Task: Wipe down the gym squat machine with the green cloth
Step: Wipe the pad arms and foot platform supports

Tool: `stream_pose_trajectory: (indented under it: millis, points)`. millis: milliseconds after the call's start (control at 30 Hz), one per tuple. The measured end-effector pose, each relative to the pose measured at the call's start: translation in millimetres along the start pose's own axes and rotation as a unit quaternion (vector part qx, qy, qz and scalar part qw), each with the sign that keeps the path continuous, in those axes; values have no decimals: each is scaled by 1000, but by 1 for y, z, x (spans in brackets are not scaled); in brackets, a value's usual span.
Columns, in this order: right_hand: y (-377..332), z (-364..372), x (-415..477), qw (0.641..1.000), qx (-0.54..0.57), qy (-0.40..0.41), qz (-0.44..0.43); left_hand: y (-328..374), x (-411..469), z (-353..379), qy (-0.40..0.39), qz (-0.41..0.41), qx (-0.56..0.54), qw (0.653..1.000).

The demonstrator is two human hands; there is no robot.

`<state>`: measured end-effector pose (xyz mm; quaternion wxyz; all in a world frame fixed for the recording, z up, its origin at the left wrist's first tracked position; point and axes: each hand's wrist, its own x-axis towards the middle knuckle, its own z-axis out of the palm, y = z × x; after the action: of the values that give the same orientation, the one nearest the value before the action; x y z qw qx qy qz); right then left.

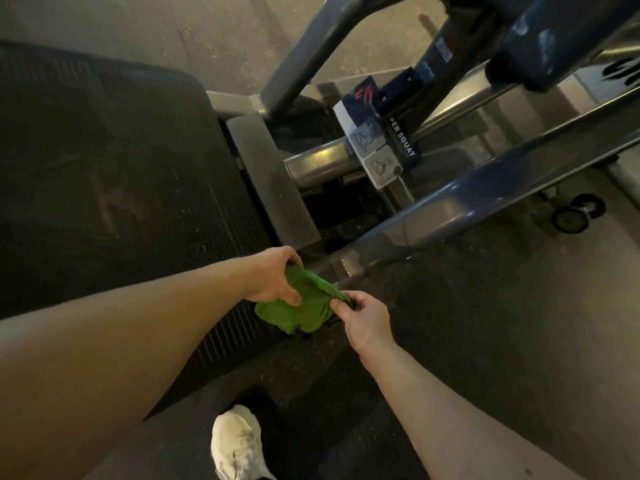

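- gripping the green cloth (298,313) with the left hand (273,275): thumb pressed onto the top face, fingers curled over the upper edge.
- pinching the opposite end of the cloth with the right hand (360,317), fingers bent tightly round a gathered fold.
- held bunched between both hands, in the air, over the near corner of the ribbed foot plate (104,168); no contact with any surface to be seen.
- positioned just short of the joint where the dark side rail (485,188) of the squat machine (554,29) meets the base.
- further out: steel guide bars (322,164), an instruction label (377,147) with two exercise diagrams, a white shoe (237,441) on the dark floor (519,341).
- step in hand, as judged: gathering or refolding the cloth into a pad, not wiping proper.
- progress, as judged: pale specks visible on plate and floor edge, so probably much left to wipe.
- next move, as judged: release one hand, flatten the pad under the other palm, lay it on the nearest rail or plate corner, then stroke along the length with steady pressure.
- caution: tuck in loose corners to avoid snagging at the rail joint.
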<state>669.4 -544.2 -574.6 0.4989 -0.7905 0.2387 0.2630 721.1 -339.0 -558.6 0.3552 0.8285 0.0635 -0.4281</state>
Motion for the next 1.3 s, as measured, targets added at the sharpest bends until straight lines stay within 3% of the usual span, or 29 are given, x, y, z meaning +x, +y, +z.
stream_pose_trajectory:
  millis: [333,567,700,767,900,1000,1300]
  points:
    - [-38,-14,-122,981,193,27,11,41,-136,-38,52,86,41,994]
    - [-82,-14,-264,975,220,10,12,67,-287,-52,125,130,51,982]
    - [-92,17,-328,967,246,-17,59,55,-351,-55,108,124,56,985]
    - [-100,36,-358,956,273,-57,95,42,-381,-61,93,128,52,986]
    - [-119,78,-416,889,399,-191,117,14,-446,-77,91,153,47,983]
    - [-133,122,-466,868,437,-202,124,-32,-497,-88,89,146,17,985]
    - [-145,261,-588,929,322,-134,121,-213,-629,-116,114,115,-84,983]
